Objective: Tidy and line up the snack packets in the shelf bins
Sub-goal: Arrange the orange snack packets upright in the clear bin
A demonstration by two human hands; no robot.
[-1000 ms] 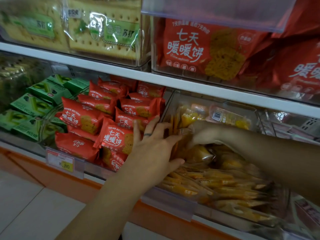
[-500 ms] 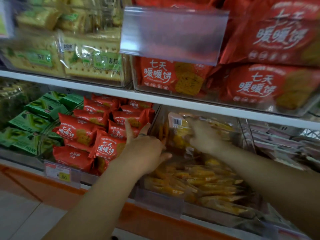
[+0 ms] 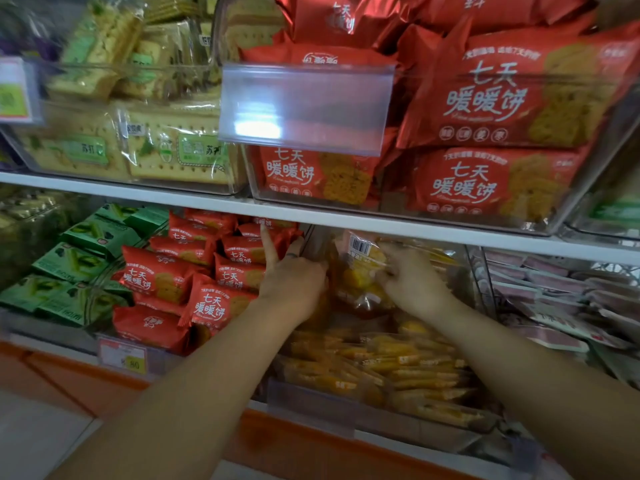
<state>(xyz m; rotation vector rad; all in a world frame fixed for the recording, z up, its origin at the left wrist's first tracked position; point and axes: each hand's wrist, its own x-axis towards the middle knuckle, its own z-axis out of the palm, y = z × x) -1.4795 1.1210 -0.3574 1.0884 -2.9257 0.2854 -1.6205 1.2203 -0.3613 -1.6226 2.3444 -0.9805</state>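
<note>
Right grip (image 3: 412, 284) pinches yellow packet (image 3: 358, 271); left grip (image 3: 294, 284) forefinger raised

Bare forearms reach in from 7 and 4 o'clock. The left grip (image 3: 294, 282) shows its back, index finger (image 3: 267, 244) straight toward 12 o'clock, the other fingers bent forward out of sight. At its 3 o'clock the right grip (image 3: 412, 280) curls, pinching a clear packet (image 3: 360, 271).

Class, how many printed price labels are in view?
2. A blurred greenish price label sits at the far left above the white upper shelf; a white-and-yellow price label hangs below the small red packets. Others may be hidden.
</note>
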